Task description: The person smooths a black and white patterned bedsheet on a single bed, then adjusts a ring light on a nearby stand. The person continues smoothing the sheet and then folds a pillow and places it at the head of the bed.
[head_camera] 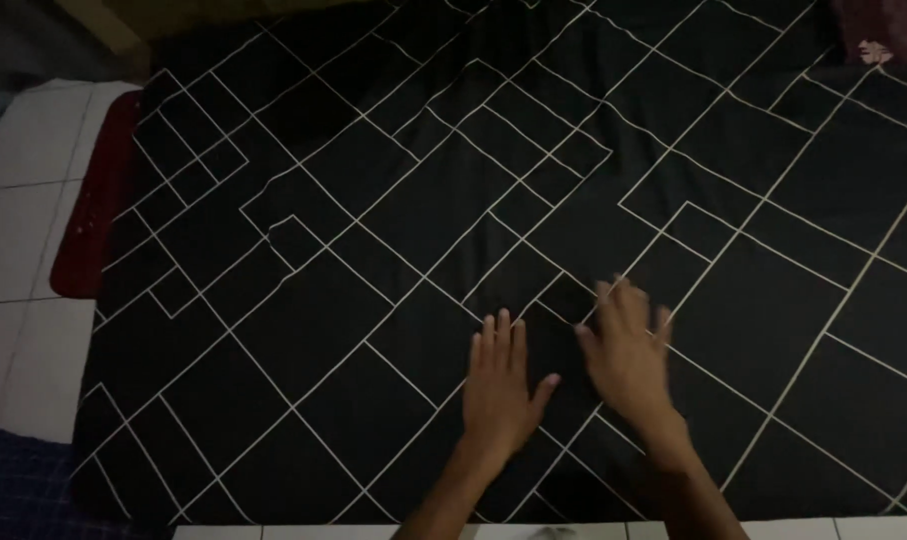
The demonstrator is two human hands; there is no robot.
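Flat, gripping nothing, both hands [564, 375] press smooth black line-patterned sheet [394, 220].

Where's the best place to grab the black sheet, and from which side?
Probably the near hem of the sheet, from the near side beside the left hand and right hand. It lies flat, so only the edges offer something to pinch.

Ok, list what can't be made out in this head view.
- Right hand: motion-blurred, finger positions unclear.
- Black sheet with white lines: right and top edges cut off by the frame.
- Red mat: partly hidden under the sheet.
- Object at top right: dark, cropped, unidentifiable.
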